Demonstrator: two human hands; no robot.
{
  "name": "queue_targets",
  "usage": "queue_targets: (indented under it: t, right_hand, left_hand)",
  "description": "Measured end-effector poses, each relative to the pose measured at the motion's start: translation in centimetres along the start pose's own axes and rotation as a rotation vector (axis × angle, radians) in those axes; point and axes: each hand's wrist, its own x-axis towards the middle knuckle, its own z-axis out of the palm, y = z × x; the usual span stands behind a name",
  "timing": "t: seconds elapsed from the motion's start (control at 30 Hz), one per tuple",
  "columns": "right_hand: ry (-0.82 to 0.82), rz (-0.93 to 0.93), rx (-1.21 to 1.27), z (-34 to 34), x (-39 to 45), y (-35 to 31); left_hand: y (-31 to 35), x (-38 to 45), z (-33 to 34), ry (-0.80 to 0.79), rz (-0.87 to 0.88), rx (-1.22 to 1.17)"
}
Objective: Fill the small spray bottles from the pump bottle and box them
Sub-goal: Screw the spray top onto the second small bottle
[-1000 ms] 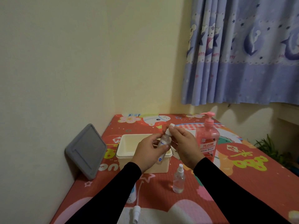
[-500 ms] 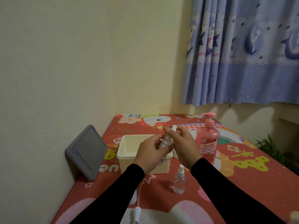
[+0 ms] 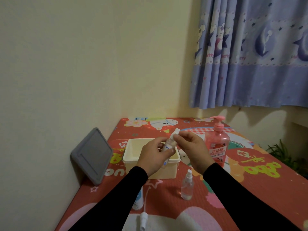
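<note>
My left hand (image 3: 154, 156) covers most of the small labelled bottle (image 3: 168, 148); only part of its print reads, and its fill level cannot be judged. My right hand (image 3: 194, 151) hides the joint between the white spray cap (image 3: 225, 132) and the neck. My left sleeve (image 3: 116, 195) conceals most of a second labelled bottle (image 3: 139, 201) lying on the mat. A loose spray head (image 3: 143, 221) is cut off at the bottom edge. The pump bottle (image 3: 216, 145) label is too small to read fully
</note>
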Motion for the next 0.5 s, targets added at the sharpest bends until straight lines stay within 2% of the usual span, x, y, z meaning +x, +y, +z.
queue_targets:
  t: [0.17,0.4,0.5]
  right_hand:
    - [-0.084,-0.037,-0.044,0.1,-0.1,-0.5]
    - [-0.151,0.064,0.148,0.5,-0.2,-1.1]
    - [-0.159,0.059,0.131,0.2,0.0,-0.7]
  left_hand:
    - [0.1,-0.3,0.4,-0.032,0.009,-0.017]
    - [-0.3,0.0,0.4,-0.042,-0.003,-0.034]
    - [-0.4,0.1,0.2,-0.038,-0.004,-0.022]
